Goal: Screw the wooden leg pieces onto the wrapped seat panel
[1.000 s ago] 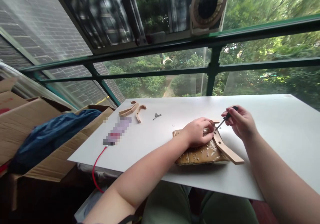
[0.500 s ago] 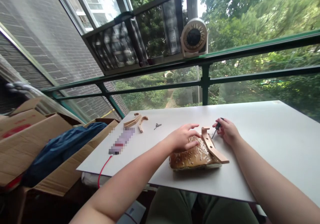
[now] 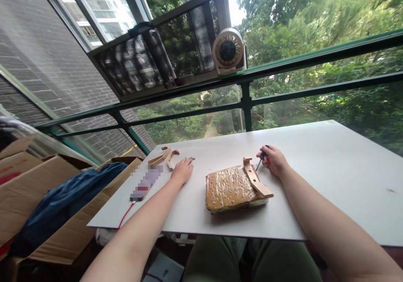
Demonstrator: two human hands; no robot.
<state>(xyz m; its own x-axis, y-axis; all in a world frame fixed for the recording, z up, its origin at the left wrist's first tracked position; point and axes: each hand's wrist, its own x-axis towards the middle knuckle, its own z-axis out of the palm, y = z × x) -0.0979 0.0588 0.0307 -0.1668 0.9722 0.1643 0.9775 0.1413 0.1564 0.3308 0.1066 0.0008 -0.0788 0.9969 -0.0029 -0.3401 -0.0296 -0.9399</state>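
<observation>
My right hand [image 3: 274, 161] grips a small screwdriver [image 3: 262, 155] with a dark handle, its shaft slanting down beside the far right corner of a brown, seeded, bread-like block [image 3: 228, 187] in shiny clear wrap. Across that block's right side lies a curved light-wood piece [image 3: 253, 178] with holes and a hooked far end; neither hand touches it. Over on the left, my left hand [image 3: 182, 171] rests low on the table, fingers stretched forward at a few small metal pieces [image 3: 192, 159], mostly covered by the fingertips. More curved wooden pieces [image 3: 162, 157] lie just beyond it.
A blurred-out phone [image 3: 147, 183] with a red cable [image 3: 125, 215] lies on the white table [image 3: 299, 147] at left. Cardboard boxes [image 3: 63, 206] with blue cloth stand left of the table. A round fan [image 3: 228, 51] sits on the green window rail [image 3: 248, 101].
My left hand has left the bread-like block and moved left to the small metal pieces. My right hand keeps the screwdriver near the wooden piece. The camera view has shifted slightly.
</observation>
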